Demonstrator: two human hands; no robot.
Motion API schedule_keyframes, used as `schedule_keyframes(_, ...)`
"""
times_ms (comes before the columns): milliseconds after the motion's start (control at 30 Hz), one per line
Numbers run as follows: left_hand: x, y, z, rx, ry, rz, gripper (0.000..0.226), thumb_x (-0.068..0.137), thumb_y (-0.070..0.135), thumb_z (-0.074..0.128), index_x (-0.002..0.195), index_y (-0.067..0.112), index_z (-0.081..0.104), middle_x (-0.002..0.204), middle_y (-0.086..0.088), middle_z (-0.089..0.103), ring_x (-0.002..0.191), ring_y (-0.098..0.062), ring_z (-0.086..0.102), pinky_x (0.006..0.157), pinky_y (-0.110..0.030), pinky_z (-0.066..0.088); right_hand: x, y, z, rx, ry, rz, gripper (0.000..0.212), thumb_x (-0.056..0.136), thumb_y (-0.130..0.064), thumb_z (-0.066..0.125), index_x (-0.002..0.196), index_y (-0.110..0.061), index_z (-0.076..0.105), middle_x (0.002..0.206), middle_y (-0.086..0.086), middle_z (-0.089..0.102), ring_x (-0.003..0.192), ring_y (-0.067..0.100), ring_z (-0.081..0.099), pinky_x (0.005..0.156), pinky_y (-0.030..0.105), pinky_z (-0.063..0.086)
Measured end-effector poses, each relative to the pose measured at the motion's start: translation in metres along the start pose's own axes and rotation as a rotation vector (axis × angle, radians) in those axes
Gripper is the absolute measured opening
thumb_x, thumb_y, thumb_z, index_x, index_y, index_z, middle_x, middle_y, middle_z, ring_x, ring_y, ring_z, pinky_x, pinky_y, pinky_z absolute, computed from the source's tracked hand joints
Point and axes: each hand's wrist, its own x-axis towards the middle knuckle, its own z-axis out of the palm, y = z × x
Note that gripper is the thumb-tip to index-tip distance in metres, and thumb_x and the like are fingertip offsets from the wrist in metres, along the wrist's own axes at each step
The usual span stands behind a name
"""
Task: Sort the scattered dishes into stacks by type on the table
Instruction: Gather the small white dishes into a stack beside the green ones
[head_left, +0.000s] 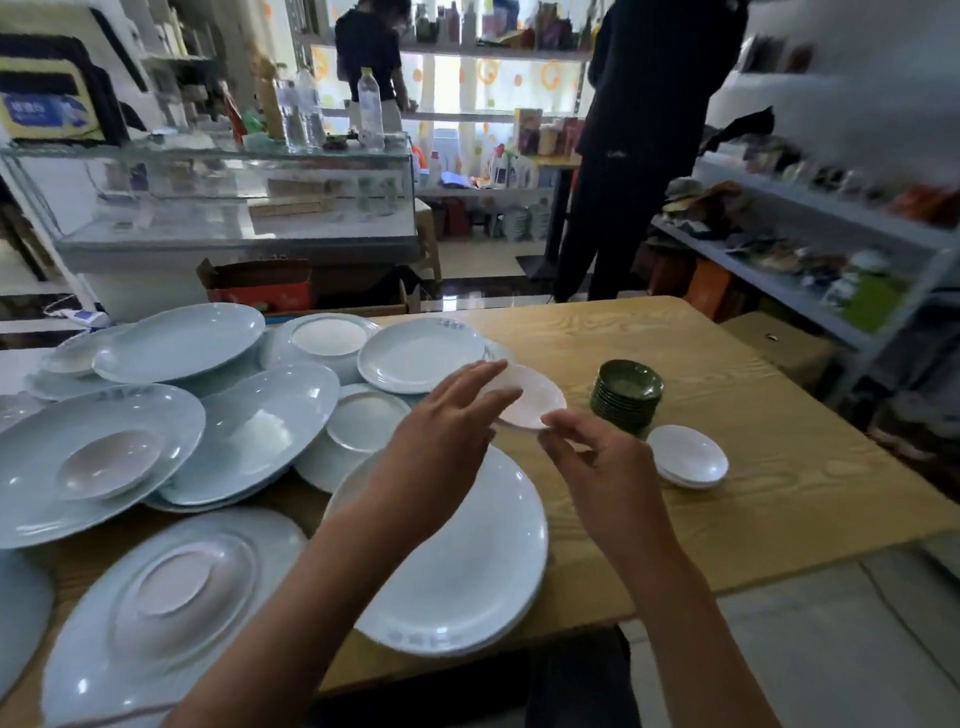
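Observation:
A small white saucer sits mid-table between my hands. My left hand hovers with fingers spread, its fingertips over the saucer's left edge. My right hand pinches the saucer's near rim with thumb and forefinger. To the right stand a stack of dark green small dishes and a low stack of small white saucers. Under my forearms lies a stack of large round white plates. Pale blue oval platters and upturned bowls lie scattered on the left.
The wooden table ends close on the right and front. A round white plate lies behind the saucer. A person in dark clothes stands beyond the table, near a glass counter and shelves.

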Motion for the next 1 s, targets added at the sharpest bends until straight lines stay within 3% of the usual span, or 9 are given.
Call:
schedule_keyframes(133, 0.009, 0.02, 0.025, -0.034, -0.105, 0.03, 0.067, 0.092, 0.016, 0.06, 0.15, 0.029, 0.027, 0.157, 0.005, 0.023, 0.144, -0.017, 0.022, 0.111, -0.035, 0.029, -0.007, 0.04, -0.033, 0.014, 0.114, 0.125, 0.024, 0.089, -0.02, 0.068, 0.113, -0.02, 0.07, 0.102, -0.011, 0.07, 0.092, -0.006, 0.063, 0.076, 0.012, 0.052)
schedule_keyframes(267, 0.014, 0.037, 0.046, -0.041, -0.2, 0.052, 0.068, 0.095, 0.025, 0.056, 0.151, 0.032, 0.018, 0.16, 0.007, 0.013, 0.147, -0.015, 0.012, 0.114, -0.033, 0.019, -0.016, 0.078, -0.058, -0.07, 0.239, 0.23, 0.021, 0.088, -0.01, 0.067, 0.106, -0.018, 0.072, 0.09, -0.004, 0.071, 0.076, -0.008, 0.062, 0.064, 0.001, 0.042)
schedule_keyframes(367, 0.02, 0.05, 0.063, -0.039, -0.253, 0.093, 0.067, 0.095, 0.027, 0.054, 0.151, 0.031, 0.017, 0.16, 0.007, 0.01, 0.147, -0.015, 0.007, 0.116, -0.034, 0.015, -0.021, 0.102, -0.068, -0.172, 0.29, 0.273, 0.024, 0.087, -0.007, 0.068, 0.109, -0.013, 0.072, 0.097, 0.002, 0.072, 0.076, 0.0, 0.061, 0.067, -0.001, 0.038)
schedule_keyframes(467, 0.027, 0.061, 0.076, -0.036, -0.281, 0.125, 0.067, 0.096, 0.029, 0.053, 0.151, 0.031, 0.015, 0.16, 0.007, 0.008, 0.147, -0.014, 0.004, 0.114, -0.028, 0.009, -0.025, 0.116, -0.073, -0.222, 0.302, 0.269, 0.026, 0.088, -0.007, 0.067, 0.113, -0.011, 0.069, 0.103, 0.002, 0.07, 0.089, 0.011, 0.064, 0.077, 0.013, 0.043)
schedule_keyframes(600, 0.033, 0.07, 0.087, -0.058, -0.301, 0.13, 0.065, 0.096, 0.032, 0.051, 0.151, 0.03, 0.016, 0.16, 0.007, 0.009, 0.147, -0.014, 0.004, 0.118, -0.036, 0.02, -0.023, 0.126, -0.077, -0.29, 0.33, 0.294, 0.027, 0.091, -0.012, 0.064, 0.117, -0.012, 0.066, 0.11, 0.002, 0.067, 0.096, 0.01, 0.06, 0.082, 0.02, 0.045)
schedule_keyframes(733, 0.037, 0.073, 0.089, -0.056, -0.306, 0.12, 0.065, 0.096, 0.034, 0.051, 0.151, 0.03, 0.017, 0.16, 0.008, 0.01, 0.147, -0.012, 0.003, 0.116, -0.035, 0.02, -0.018, 0.138, -0.079, -0.358, 0.328, 0.331, 0.029, 0.092, -0.017, 0.063, 0.121, -0.014, 0.065, 0.119, 0.005, 0.062, 0.097, 0.008, 0.055, 0.075, 0.011, 0.038)
schedule_keyframes(833, 0.04, 0.071, 0.091, -0.064, -0.312, 0.108, 0.065, 0.096, 0.034, 0.051, 0.151, 0.03, 0.017, 0.16, 0.008, 0.01, 0.147, -0.012, 0.003, 0.117, -0.036, 0.021, -0.016, 0.14, -0.078, -0.354, 0.309, 0.374, 0.033, 0.092, -0.018, 0.063, 0.125, -0.016, 0.063, 0.129, 0.006, 0.054, 0.098, 0.012, 0.057, 0.077, 0.018, 0.041)
schedule_keyframes(1000, 0.043, 0.063, 0.089, -0.057, -0.306, 0.089, 0.065, 0.095, 0.033, 0.052, 0.151, 0.03, 0.018, 0.16, 0.009, 0.01, 0.147, -0.012, 0.003, 0.117, -0.037, 0.02, -0.018, 0.134, -0.07, -0.402, 0.331, 0.358, 0.04, 0.091, -0.009, 0.061, 0.13, -0.019, 0.06, 0.122, 0.004, 0.049, 0.084, 0.013, 0.057, 0.07, 0.022, 0.043)
